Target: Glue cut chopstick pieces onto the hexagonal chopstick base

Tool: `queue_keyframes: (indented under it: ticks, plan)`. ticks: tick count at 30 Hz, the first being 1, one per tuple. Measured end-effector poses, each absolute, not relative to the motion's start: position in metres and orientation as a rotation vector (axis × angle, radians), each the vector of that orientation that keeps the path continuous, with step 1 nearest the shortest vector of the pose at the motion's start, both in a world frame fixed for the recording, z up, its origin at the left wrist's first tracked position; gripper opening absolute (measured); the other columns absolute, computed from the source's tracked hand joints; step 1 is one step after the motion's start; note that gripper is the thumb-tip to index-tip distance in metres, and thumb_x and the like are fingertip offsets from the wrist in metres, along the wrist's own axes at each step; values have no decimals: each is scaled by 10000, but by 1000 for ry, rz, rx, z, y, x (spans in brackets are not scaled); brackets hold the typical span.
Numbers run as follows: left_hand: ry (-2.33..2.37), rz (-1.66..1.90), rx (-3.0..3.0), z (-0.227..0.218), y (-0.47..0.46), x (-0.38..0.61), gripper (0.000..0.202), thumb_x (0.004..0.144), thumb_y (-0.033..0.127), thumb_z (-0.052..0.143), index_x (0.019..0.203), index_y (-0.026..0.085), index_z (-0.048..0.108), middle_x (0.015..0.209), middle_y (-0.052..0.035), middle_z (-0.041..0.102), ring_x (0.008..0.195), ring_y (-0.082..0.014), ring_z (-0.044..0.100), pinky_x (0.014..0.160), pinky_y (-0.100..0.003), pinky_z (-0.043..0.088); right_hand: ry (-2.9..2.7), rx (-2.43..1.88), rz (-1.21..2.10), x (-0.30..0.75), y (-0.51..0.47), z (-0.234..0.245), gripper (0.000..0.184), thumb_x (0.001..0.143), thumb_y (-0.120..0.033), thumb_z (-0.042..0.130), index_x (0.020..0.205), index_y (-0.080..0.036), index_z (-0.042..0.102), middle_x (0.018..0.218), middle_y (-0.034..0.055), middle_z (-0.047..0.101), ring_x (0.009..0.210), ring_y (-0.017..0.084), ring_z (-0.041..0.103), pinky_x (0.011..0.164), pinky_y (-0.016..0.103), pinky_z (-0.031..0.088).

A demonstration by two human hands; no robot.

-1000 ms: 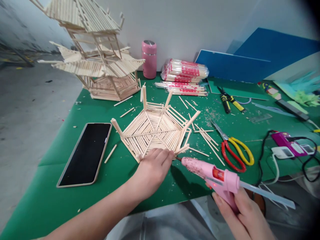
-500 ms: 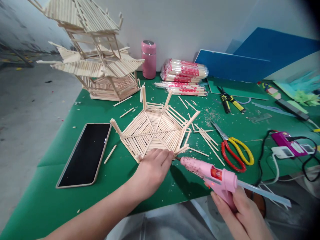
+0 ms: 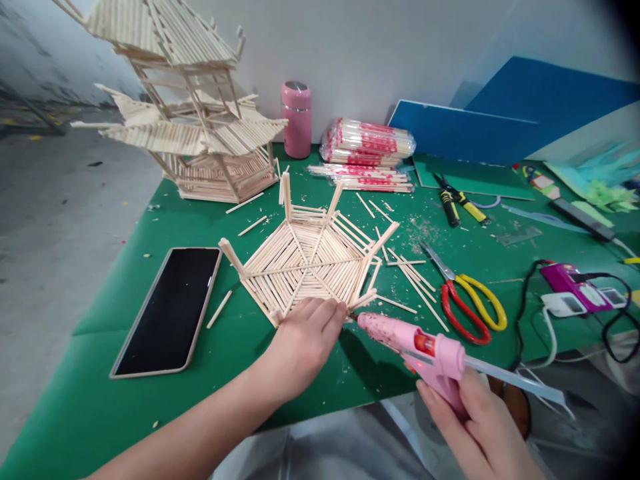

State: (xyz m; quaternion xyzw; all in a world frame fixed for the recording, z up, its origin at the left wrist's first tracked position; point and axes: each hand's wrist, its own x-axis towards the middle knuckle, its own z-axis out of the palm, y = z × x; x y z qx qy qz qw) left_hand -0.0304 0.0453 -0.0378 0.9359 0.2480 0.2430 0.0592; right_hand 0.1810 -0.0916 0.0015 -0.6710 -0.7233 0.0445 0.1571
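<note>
A six-sided base of thin wooden sticks (image 3: 330, 257), with short stick posts at its corners, lies in front of me. At its near edge my left hand (image 3: 304, 343) is closed, fingers bent over the rim; the fingertips and what lies under them are partly hidden. From the right, my right hand (image 3: 480, 427) grips the handle of a pink hot glue gun (image 3: 405, 340), its fingers wrapped round it. A clear glue stick (image 3: 515, 377) sticks out of the gun's back. The dark nozzle is at the base's near right corner, close beside my left fingertips.
A stick pagoda (image 3: 200, 133) stands at back left, beside a pink flask (image 3: 297, 120) and packaged sticks (image 3: 370, 147). A phone (image 3: 167, 310) lies left. On the right are scissors (image 3: 470, 300), pliers (image 3: 457, 200), loose sticks (image 3: 413, 277) and a purple power strip (image 3: 580, 287) with cables.
The glue gun and my right hand have shifted slightly left, bringing the nozzle closer to the base's corner. My left hand stays at the near edge.
</note>
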Motion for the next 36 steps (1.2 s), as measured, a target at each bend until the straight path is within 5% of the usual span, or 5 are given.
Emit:
queue_keyframes:
  ticks: [8, 36]
  plan:
    - [734, 732, 2842, -39, 46, -31, 252, 844, 110, 406, 1057, 27, 513, 900, -148, 612, 820, -249, 564, 701, -404, 486, -1971, -2005, 320, 190, -99, -6, 388, 817, -377, 465, 1146, -174, 433, 1036, 112, 618, 921, 207, 612, 756, 266, 520]
    - [750, 727, 2838, -37, 46, -31, 260, 854, 116, 379, 1067, 56, 514, 917, -147, 622, 824, -237, 567, 704, -405, 494, -1869, -2024, 504, 188, -100, -5, 377, 816, -364, 478, 1147, -184, 454, 1053, 119, 613, 979, 239, 586, 803, 314, 508]
